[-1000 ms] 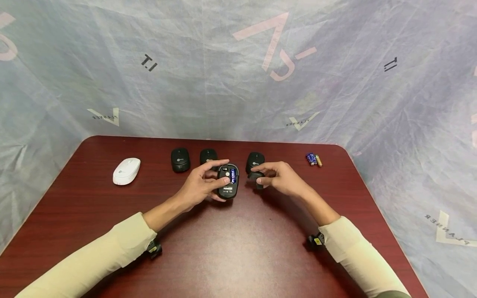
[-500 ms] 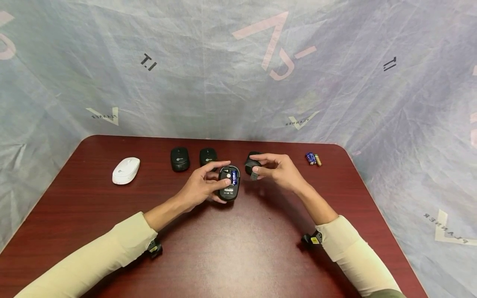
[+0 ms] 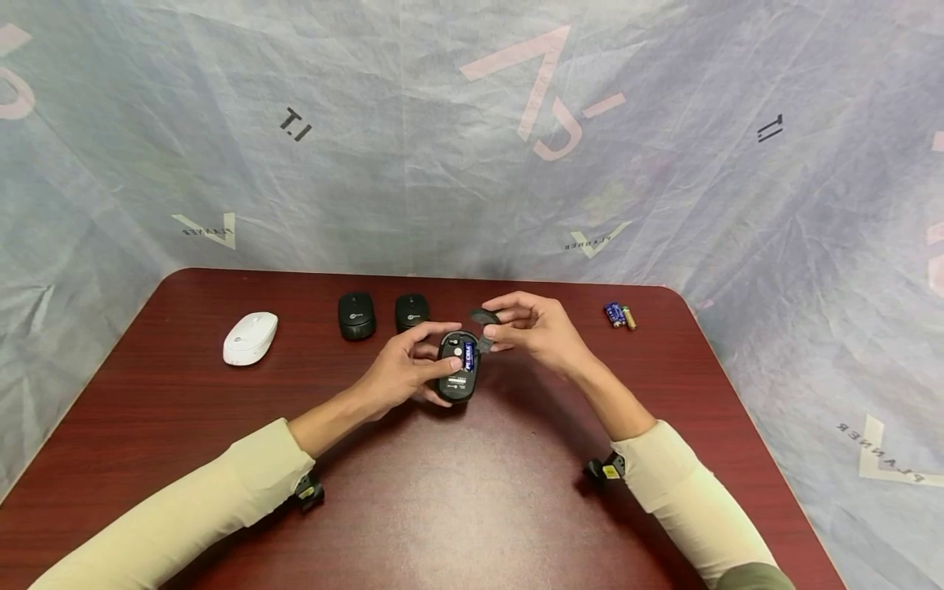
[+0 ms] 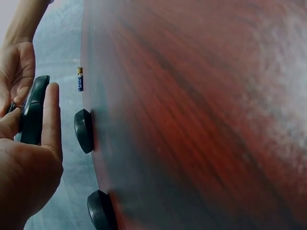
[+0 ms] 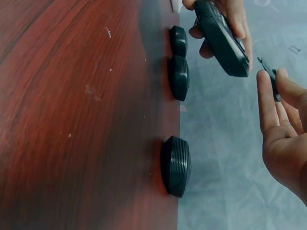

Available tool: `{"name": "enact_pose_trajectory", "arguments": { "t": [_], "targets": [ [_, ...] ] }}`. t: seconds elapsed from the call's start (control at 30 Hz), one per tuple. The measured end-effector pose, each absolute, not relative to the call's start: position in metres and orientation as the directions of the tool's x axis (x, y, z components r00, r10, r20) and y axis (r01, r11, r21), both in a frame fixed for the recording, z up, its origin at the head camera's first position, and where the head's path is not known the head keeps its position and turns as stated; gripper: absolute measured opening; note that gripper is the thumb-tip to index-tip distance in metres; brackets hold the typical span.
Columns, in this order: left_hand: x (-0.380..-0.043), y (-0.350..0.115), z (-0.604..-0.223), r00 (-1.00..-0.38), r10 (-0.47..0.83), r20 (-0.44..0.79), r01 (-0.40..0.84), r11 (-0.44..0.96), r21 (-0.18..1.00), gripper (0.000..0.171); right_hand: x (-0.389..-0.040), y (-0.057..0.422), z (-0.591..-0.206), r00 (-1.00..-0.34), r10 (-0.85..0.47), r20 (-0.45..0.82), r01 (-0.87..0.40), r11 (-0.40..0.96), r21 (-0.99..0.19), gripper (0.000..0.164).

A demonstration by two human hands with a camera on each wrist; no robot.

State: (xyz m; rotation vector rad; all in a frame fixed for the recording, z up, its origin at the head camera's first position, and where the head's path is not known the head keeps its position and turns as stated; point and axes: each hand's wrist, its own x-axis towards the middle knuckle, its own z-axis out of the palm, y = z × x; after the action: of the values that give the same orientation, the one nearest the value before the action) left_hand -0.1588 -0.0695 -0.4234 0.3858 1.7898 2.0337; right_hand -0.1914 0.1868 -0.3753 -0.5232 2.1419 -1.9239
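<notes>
My left hand (image 3: 404, 367) grips a black computer mouse (image 3: 459, 387), held underside up above the table. In the bay on its underside lies a blue battery (image 3: 469, 357), in plain sight. Just right of the mouse, my right hand (image 3: 544, 334) pinches the dark battery cover (image 3: 484, 316) between thumb and fingers. In the right wrist view the cover (image 5: 271, 79) is a thin curved piece, a small gap away from the mouse (image 5: 221, 40).
A white mouse (image 3: 251, 338) and two black mice (image 3: 357, 315) (image 3: 411, 312) rest along the table's far side. Another black mouse (image 5: 176, 166) shows in the right wrist view, hidden behind my right hand in the head view. Loose batteries (image 3: 614, 315) lie at the far right.
My right hand has moved left and away from me with the cover, closer to the held mouse. My left hand and its mouse have shifted slightly right and nearer to me.
</notes>
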Motion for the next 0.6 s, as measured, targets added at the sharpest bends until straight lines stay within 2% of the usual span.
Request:
{"name": "enact_pose_trajectory", "arguments": {
  "t": [0.27, 0.47, 0.6],
  "targets": [
    [-0.1565, -0.0664, -0.4211, -0.876, 0.475, -0.081, -0.139, -0.088, 0.986, 0.057, -0.1937, 0.1773, -0.376, -0.912, -0.406, 0.06, -0.13, 0.149, -0.98, 0.036],
    [-0.1566, -0.0651, -0.4202, -0.876, 0.476, -0.076, -0.148, -0.117, 0.982, 0.059, -0.1939, 0.1763, -0.3777, -0.906, -0.413, 0.094, -0.221, 0.273, -0.936, 0.033],
    [-0.1569, -0.0653, -0.4191, -0.874, 0.48, -0.073, -0.146, -0.117, 0.982, 0.06, -0.1946, 0.1766, -0.3805, -0.9, -0.419, 0.118, -0.26, 0.301, -0.918, 0.032]
  ]
}}
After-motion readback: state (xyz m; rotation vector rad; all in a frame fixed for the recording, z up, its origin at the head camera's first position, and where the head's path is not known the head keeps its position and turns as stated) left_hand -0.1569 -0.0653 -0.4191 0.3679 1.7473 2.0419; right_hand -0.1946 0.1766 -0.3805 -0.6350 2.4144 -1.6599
